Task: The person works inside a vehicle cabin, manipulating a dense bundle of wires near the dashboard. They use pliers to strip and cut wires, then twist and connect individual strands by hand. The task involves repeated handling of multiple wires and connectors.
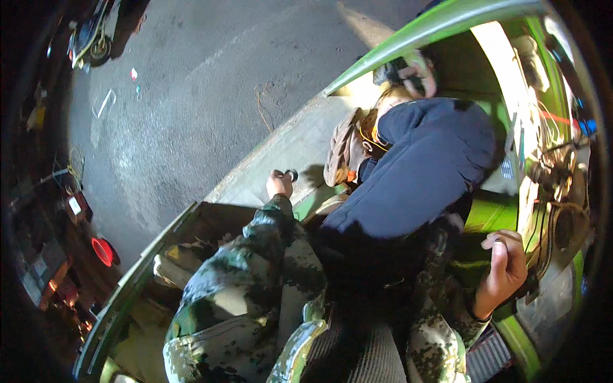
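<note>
My left hand (280, 185) is closed around a small dark cylinder with a round end (292, 175), above a pale metal ledge (242, 173). On the other side, my right hand (504, 268) is raised with its fingers curled in; whether anything is between them does not show. Between my arms a co-worker in a dark blue jacket (415, 166) bends low inside a green metal body. One hand of that person (418, 73) is at the far end, next to a dark object. Brown ribbed fabric (343, 150) lies beside the jacket.
A curved green panel edge (434, 35) arches over the far side. Wires and hoses (549, 140) crowd the right, by my right hand. A green rail (137, 262) runs along the left. Beyond lies dark ground (185, 83) with a red basin (102, 251) and a loose wire (262, 108).
</note>
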Tool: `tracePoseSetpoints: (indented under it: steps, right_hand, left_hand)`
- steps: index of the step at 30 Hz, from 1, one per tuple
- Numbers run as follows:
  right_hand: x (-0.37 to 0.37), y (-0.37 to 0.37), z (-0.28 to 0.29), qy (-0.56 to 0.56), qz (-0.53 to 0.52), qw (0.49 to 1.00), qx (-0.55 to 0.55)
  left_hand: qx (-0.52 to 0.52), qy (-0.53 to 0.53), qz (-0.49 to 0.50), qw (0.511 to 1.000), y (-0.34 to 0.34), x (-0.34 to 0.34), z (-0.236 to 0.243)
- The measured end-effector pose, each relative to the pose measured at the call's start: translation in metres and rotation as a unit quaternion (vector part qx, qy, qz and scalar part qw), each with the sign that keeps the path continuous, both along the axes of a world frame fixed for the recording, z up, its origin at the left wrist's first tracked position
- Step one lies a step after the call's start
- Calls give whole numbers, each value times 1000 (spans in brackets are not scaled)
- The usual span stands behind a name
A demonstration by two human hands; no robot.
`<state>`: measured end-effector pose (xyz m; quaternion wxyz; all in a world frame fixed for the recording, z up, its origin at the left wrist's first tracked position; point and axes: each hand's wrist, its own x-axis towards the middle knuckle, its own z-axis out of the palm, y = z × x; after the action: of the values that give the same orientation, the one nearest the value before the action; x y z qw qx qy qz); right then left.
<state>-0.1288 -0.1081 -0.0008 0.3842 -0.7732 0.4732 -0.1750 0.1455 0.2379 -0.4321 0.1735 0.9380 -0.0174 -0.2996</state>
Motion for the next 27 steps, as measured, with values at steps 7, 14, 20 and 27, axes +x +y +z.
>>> tracePoseSetpoints:
  steps: [7,14,20,27]
  right_hand:
    - [-6,-10,-14,174,44,983,-44]
    - [62,24,32,-248,120,960,-49]
    - [43,30,36,-436,60,894,-84]
    - [-4,38,12,-465,15,885,25]
  left_hand:
    - [-697,63,58,712,-182,8,256]
    - [-789,47,-101,605,-235,-32,408]
    - [-797,115,-200,558,-247,-79,441]
    - [-682,190,-316,632,-244,-101,444]
